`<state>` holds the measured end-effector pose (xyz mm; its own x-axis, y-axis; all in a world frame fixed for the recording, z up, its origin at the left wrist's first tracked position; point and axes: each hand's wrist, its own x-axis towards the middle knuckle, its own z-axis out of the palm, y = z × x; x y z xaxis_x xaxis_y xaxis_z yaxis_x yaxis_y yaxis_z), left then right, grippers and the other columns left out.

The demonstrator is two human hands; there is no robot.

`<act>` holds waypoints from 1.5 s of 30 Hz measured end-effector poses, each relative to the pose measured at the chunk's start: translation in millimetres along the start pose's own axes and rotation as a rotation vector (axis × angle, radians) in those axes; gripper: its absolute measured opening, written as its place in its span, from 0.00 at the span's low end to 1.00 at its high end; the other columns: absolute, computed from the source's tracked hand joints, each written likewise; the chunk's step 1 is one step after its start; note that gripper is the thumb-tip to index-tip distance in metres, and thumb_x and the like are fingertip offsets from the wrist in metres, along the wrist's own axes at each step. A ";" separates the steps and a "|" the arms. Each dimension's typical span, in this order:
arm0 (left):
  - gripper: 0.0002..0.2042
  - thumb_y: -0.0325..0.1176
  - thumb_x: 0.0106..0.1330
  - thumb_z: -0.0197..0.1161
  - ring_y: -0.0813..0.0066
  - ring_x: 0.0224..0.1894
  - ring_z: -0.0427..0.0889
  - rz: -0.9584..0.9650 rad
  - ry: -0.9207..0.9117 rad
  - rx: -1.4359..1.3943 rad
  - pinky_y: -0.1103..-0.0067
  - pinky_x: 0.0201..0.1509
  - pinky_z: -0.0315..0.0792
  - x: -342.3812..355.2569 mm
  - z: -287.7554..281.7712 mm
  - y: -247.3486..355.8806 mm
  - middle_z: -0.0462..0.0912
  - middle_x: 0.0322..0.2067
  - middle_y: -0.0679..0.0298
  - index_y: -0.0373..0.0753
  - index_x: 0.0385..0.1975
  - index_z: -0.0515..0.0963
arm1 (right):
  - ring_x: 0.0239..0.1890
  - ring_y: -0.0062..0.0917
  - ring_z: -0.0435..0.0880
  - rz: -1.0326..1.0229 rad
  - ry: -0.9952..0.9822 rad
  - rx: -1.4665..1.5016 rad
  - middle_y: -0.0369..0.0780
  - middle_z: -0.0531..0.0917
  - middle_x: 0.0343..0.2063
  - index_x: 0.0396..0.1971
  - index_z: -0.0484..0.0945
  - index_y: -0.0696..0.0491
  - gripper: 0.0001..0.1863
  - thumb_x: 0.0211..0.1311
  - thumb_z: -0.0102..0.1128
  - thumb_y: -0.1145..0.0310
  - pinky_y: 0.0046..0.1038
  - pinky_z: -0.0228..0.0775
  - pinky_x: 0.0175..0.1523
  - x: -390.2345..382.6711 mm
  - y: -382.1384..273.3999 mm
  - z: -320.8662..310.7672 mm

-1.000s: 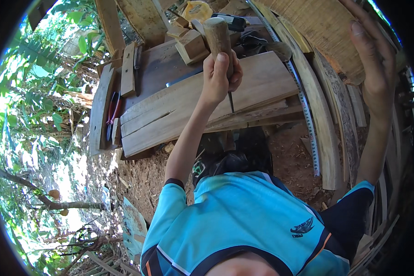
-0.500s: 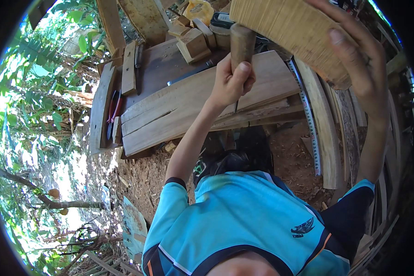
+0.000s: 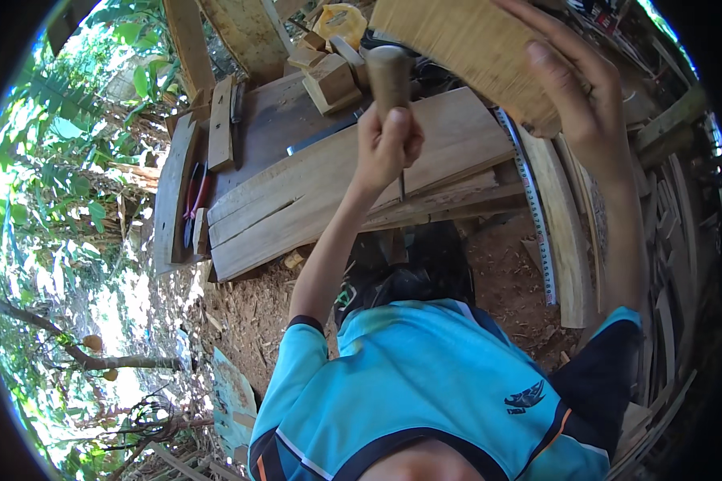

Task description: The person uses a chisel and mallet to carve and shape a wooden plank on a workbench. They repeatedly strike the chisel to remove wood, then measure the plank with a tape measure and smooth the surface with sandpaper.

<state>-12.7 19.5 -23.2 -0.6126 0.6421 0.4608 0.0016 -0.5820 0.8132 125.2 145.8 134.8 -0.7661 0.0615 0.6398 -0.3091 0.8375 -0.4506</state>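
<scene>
My left hand [image 3: 387,148] is closed round the thick wooden handle of a chisel [image 3: 390,80], held upright. Its thin metal blade points down at the near edge of a long pale board [image 3: 449,128]; I cannot tell whether the tip touches the wood. Along the board's left part runs a crack. Up at the right, my right hand [image 3: 582,92] grips a large wooden block [image 3: 473,52] with visible grain, its fingers along the right end. The block's left end is close behind the top of the handle, which is slightly blurred.
A measuring tape [image 3: 535,216] hangs past the board's right end, beside a curved timber [image 3: 565,240]. Red-handled pliers [image 3: 196,200] lie at the bench's left. Small wood blocks [image 3: 331,82] stand at the back near a yellow bag [image 3: 341,24]. Stacked slats [image 3: 674,272] line the right.
My left hand and the chisel have shifted left along the board. The block in my right hand has also moved left, its end still close to the handle's top.
</scene>
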 end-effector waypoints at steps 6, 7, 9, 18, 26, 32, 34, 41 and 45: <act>0.24 0.59 0.62 0.44 0.85 0.08 0.56 -0.116 0.216 -0.133 0.85 0.08 0.48 1.6 4.2 34.3 0.62 0.14 0.68 0.39 0.28 0.64 | 0.31 0.19 0.78 0.539 -0.009 0.340 0.40 0.79 0.32 0.51 0.70 0.55 0.23 0.59 0.51 0.58 0.20 0.69 0.31 -28.6 68.7 17.6; 0.23 0.58 0.63 0.45 0.85 0.08 0.56 -0.131 0.184 0.006 0.85 0.08 0.48 2.9 3.4 44.7 0.62 0.14 0.68 0.40 0.29 0.64 | 0.34 0.21 0.79 0.648 0.009 0.339 0.42 0.79 0.35 0.52 0.69 0.56 0.24 0.58 0.52 0.58 0.21 0.69 0.34 -37.8 81.4 29.6; 0.20 0.54 0.64 0.46 0.86 0.09 0.57 -0.148 0.119 0.275 0.85 0.09 0.49 4.3 -0.3 68.4 0.62 0.14 0.68 0.40 0.31 0.65 | 0.40 0.28 0.78 0.740 0.081 0.268 0.47 0.77 0.42 0.52 0.68 0.57 0.26 0.56 0.54 0.58 0.24 0.69 0.40 -66.9 109.5 60.4; 0.19 0.43 0.50 0.65 0.56 0.32 0.77 -0.018 -0.173 1.533 0.67 0.34 0.70 -23.9 -105.8 43.3 0.77 0.28 0.58 0.42 0.40 0.75 | 0.43 0.42 0.75 0.612 0.213 -0.158 0.51 0.76 0.40 0.47 0.71 0.59 0.21 0.57 0.54 0.62 0.33 0.67 0.47 -124.2 127.7 100.7; 0.19 0.39 0.52 0.63 0.60 0.40 0.72 0.079 -0.188 1.600 0.70 0.42 0.68 -19.5 -128.9 25.6 0.74 0.34 0.62 0.45 0.45 0.72 | 0.37 0.42 0.77 0.752 -0.019 -0.569 0.47 0.72 0.39 0.46 0.72 0.53 0.21 0.55 0.55 0.57 0.37 0.70 0.42 -110.9 115.1 80.1; 0.17 0.36 0.53 0.62 0.59 0.42 0.71 0.087 0.092 1.774 0.69 0.45 0.66 -10.0 -159.3 7.9 0.74 0.35 0.60 0.44 0.44 0.73 | 0.41 0.40 0.75 0.600 -0.048 -0.768 0.46 0.70 0.41 0.49 0.70 0.50 0.22 0.55 0.54 0.57 0.38 0.71 0.41 -108.5 104.5 106.8; 0.15 0.35 0.54 0.62 0.57 0.40 0.72 0.098 0.117 1.682 0.68 0.44 0.67 -7.4 -159.6 3.2 0.75 0.34 0.58 0.43 0.42 0.74 | 0.43 0.40 0.74 0.614 -0.013 -0.723 0.46 0.69 0.42 0.50 0.70 0.51 0.23 0.55 0.54 0.57 0.38 0.70 0.42 -113.2 105.8 112.5; 0.14 0.39 0.56 0.60 0.56 0.38 0.77 -0.223 -0.100 1.460 0.68 0.40 0.70 19.2 -123.3 3.6 0.78 0.36 0.54 0.40 0.39 0.75 | 0.44 0.41 0.73 0.652 0.122 -0.628 0.46 0.68 0.44 0.52 0.68 0.52 0.24 0.58 0.52 0.57 0.36 0.69 0.45 -109.9 122.6 120.0; 0.17 0.42 0.57 0.58 0.56 0.41 0.77 -0.156 -0.221 1.646 0.65 0.41 0.69 25.1 -107.4 -22.3 0.77 0.42 0.53 0.41 0.44 0.74 | 0.44 0.43 0.73 0.606 0.198 -0.654 0.50 0.66 0.45 0.53 0.66 0.54 0.25 0.60 0.50 0.57 0.37 0.69 0.45 -107.6 137.5 131.6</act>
<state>-113.0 -5.0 -67.8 -0.5711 0.7766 0.2659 0.8177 0.5097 0.2674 91.0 182.9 -77.9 -0.5635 0.6325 0.5314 0.5420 0.7685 -0.3401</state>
